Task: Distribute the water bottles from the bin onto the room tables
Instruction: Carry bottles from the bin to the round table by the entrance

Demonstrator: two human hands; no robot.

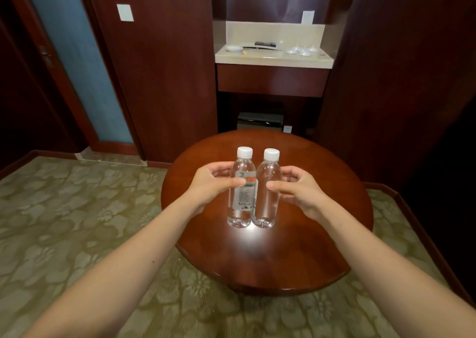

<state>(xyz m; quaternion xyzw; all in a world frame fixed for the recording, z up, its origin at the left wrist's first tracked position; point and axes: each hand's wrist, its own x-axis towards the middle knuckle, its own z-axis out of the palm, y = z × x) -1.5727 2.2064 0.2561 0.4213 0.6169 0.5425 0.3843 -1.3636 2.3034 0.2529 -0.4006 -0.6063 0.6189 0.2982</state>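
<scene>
Two clear water bottles with white caps stand upright and touching, side by side on a round dark wooden table (270, 260). The left bottle (240, 209) carries a white and orange label. The right bottle (266, 206) shows no label from here. My left hand (208, 185) wraps the left bottle at mid-height, thumb across its front and fingers behind. From the other side, my right hand (298, 188) holds the right bottle the same way, thumb on its front. No bin is in view.
Behind the table a beige counter (273, 58) in a wooden alcove carries a small dish, a dark remote and upturned glasses. A dark box (260, 121) sits under it. Patterned carpet (77, 209) lies to the left. Wood panelling stands to the right.
</scene>
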